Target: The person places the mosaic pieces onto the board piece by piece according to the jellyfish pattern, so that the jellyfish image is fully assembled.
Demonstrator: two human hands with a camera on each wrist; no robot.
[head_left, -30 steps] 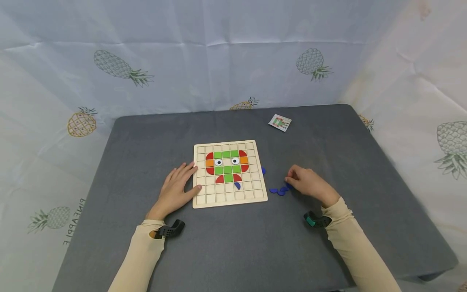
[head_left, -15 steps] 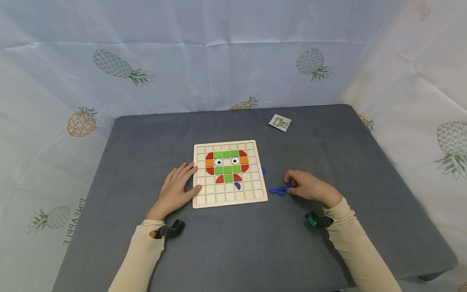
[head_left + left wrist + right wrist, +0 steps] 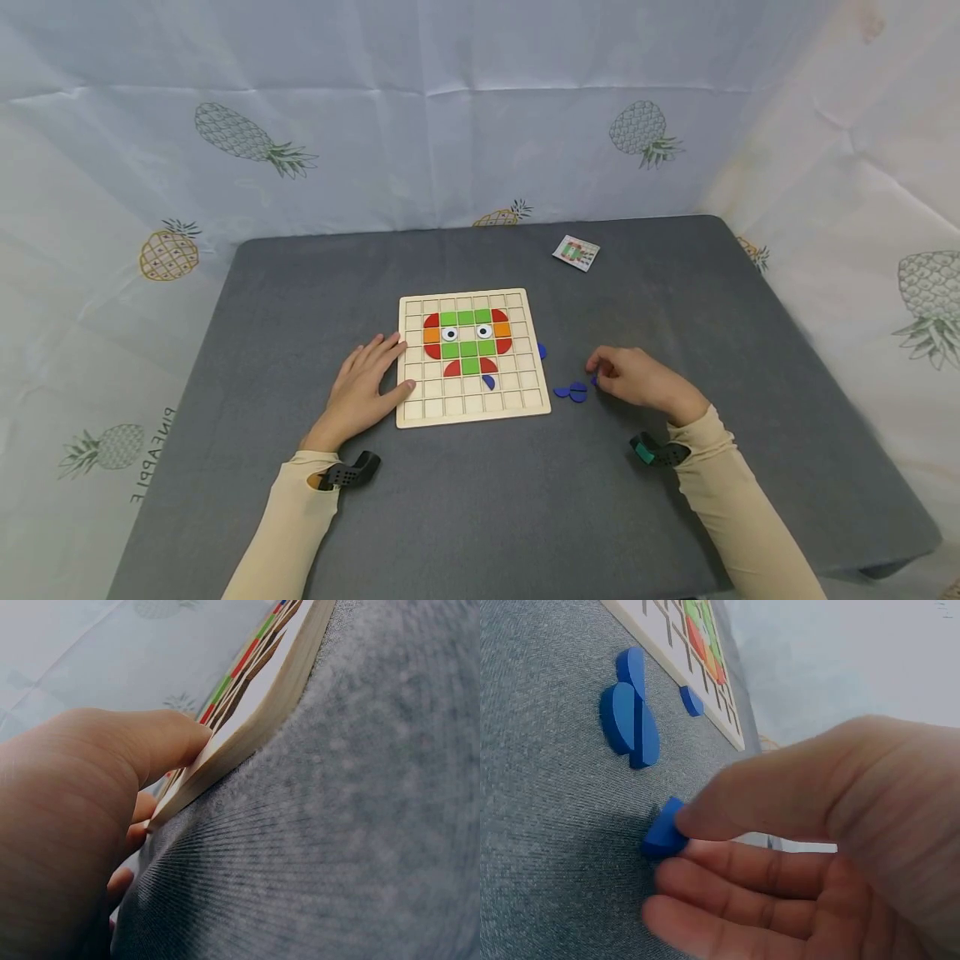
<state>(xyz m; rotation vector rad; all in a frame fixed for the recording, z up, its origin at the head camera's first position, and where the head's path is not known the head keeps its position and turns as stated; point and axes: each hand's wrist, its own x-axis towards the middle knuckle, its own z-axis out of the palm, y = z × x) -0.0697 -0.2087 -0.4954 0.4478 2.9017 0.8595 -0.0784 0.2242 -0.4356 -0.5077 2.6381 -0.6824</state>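
My left hand [image 3: 360, 396] lies at the left side of the wooden grid board [image 3: 472, 407], its thumb resting on the rim and the other fingers at the edge. Red, green and orange pieces and two eye pieces form a figure on the board. Below the figure, a blue half-round piece [image 3: 488, 382] sits tilted on the grid. To the right of the board, my right hand [image 3: 637, 379] pinches another blue half-round piece [image 3: 665, 831] between thumb and finger, low over the tablecloth.
Several blue half-round pieces [image 3: 619, 716] lie between board and right hand, two with their straight sides together. One more blue piece [image 3: 542, 351] is at the board's right edge. A small picture card [image 3: 576, 252] lies at the back of the grey table [image 3: 480, 508].
My right hand has shifted slightly and its fingers have come together on a blue piece. Two nearby blue pieces now lie flush, straight sides together. The left hand stays put.
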